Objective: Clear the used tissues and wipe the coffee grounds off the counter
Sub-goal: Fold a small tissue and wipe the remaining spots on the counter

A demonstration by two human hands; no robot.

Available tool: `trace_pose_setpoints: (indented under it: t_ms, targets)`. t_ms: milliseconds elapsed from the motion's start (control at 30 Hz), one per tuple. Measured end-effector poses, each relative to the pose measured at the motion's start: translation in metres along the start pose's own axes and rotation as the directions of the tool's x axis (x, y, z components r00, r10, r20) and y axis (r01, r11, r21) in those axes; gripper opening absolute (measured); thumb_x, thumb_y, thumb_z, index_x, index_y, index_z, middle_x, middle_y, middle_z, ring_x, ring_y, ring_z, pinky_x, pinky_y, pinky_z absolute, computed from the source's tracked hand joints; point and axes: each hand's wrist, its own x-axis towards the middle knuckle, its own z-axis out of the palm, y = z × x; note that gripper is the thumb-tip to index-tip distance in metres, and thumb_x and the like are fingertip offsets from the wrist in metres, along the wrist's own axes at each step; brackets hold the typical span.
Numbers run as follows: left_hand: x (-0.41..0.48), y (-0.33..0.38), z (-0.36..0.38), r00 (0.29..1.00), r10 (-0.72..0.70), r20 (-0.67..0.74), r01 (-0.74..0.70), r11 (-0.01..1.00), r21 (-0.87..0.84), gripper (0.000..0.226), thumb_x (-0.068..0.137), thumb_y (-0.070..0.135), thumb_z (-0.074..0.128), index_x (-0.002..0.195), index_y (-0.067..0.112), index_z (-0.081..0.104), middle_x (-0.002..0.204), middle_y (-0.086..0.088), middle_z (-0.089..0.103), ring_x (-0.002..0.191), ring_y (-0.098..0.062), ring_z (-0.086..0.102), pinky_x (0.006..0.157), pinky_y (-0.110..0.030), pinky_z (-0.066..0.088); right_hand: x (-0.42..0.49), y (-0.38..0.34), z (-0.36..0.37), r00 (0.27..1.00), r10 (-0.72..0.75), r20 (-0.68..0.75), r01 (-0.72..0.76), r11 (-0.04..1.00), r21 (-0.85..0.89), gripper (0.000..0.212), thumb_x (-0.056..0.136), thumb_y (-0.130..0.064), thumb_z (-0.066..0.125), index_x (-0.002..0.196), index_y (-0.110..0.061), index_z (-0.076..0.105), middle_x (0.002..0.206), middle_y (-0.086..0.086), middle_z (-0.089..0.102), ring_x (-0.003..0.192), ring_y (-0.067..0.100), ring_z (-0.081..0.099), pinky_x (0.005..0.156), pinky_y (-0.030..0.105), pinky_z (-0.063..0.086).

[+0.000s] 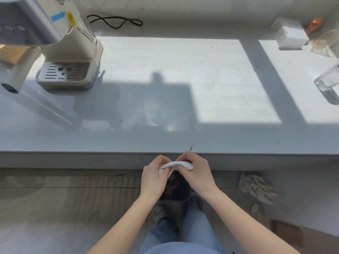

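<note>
A white tissue (174,165), folded into a strip with a brown stain at its right end, is held between both hands just below the counter's front edge. My left hand (154,178) pinches its left end and my right hand (198,173) pinches the right end. Directly under them on the floor stands a dark bin (177,187) with dark contents. The pale grey counter (165,99) carries a few dark coffee specks (256,66) at the right and a brown smear (191,147) at its front edge.
A coffee machine (60,44) with a drip tray stands at the back left, a black cable (117,21) behind it. A white box (291,35) and clear glass containers (328,85) sit at the right. A crumpled brownish rag (256,187) lies on the floor.
</note>
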Motion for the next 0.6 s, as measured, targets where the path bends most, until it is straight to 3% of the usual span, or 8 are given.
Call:
trace_pose_setpoints:
  t_ms: [100,167,233,333,433,533,600]
  targets:
    - [0.004,0.025,0.01,0.977,-0.195,-0.085,0.157,0.932,-0.326,0.02,0.084,0.006,0.057,0.08,0.023,0.066,0.074,0.01,0.071,0.074,-0.003,0.066,0.059,-0.013,0.049,-0.005,-0.013,0.008,0.982,-0.018,-0.186,0.031,0.997,0.066,0.01,0.079,-0.02,0.068,0.077,-0.03,0.067,0.075,-0.013,0.066,0.074,0.005,0.061,0.061,0.013,0.045]
    - [0.009,0.036,0.014,0.93,-0.366,-0.037,0.296,0.805,-0.515,0.02,0.088,0.002,0.054,0.085,0.018,0.066,0.081,0.003,0.071,0.079,-0.012,0.065,0.06,-0.017,0.049,-0.008,-0.019,0.012,0.983,-0.05,-0.177,0.061,0.996,0.057,0.007,0.083,-0.028,0.067,0.09,-0.029,0.071,0.086,-0.015,0.066,0.083,0.002,0.061,0.068,0.013,0.047]
    - [0.013,0.044,0.013,0.883,-0.46,0.091,0.407,0.655,-0.637,0.017,0.091,0.003,0.052,0.09,0.013,0.066,0.087,-0.005,0.07,0.08,-0.018,0.064,0.062,-0.023,0.048,-0.01,-0.019,0.01,0.99,-0.087,-0.112,0.093,0.995,0.042,0.018,0.09,-0.034,0.059,0.101,-0.028,0.072,0.097,-0.015,0.064,0.091,0.001,0.061,0.074,0.014,0.048]
    - [0.011,0.058,0.015,0.82,-0.468,0.329,0.506,0.327,-0.798,0.023,0.092,0.008,0.046,0.089,0.003,0.069,0.081,-0.012,0.069,0.073,-0.022,0.066,0.063,-0.028,0.051,-0.01,-0.012,0.002,0.994,-0.057,-0.091,0.057,0.998,-0.009,0.027,0.089,-0.034,0.06,0.113,-0.025,0.069,0.109,-0.018,0.059,0.1,-0.001,0.057,0.083,0.016,0.047]
    - [0.011,0.071,0.024,0.8,-0.386,0.459,0.545,0.149,-0.825,0.035,0.099,0.022,0.038,0.104,-0.003,0.062,0.096,-0.017,0.068,0.086,-0.026,0.068,0.073,-0.033,0.053,-0.003,-0.005,-0.012,0.994,-0.003,-0.112,-0.004,0.998,-0.065,0.039,0.079,-0.032,0.073,0.116,-0.022,0.068,0.111,-0.018,0.058,0.101,-0.003,0.055,0.083,0.006,0.04]
    - [0.014,0.08,0.034,0.82,-0.279,0.499,0.545,0.116,-0.831,0.048,0.101,0.033,0.034,0.122,-0.005,0.053,0.117,-0.022,0.061,0.11,-0.031,0.059,0.096,-0.039,0.047,0.016,-0.006,-0.031,0.993,0.058,-0.108,-0.064,0.997,-0.052,0.037,0.073,-0.03,0.076,0.109,-0.02,0.07,0.106,-0.011,0.064,0.097,0.001,0.059,0.077,0.007,0.041]
    - [0.021,0.08,0.04,0.837,-0.231,0.495,0.54,0.207,-0.816,0.046,0.1,0.033,0.036,0.125,-0.002,0.053,0.125,-0.017,0.059,0.118,-0.025,0.056,0.107,-0.036,0.039,0.028,-0.007,-0.046,0.99,0.033,-0.141,-0.05,0.992,-0.12,0.024,0.078,-0.03,0.072,0.099,-0.019,0.071,0.096,-0.007,0.068,0.089,0.007,0.062,0.073,0.016,0.045]
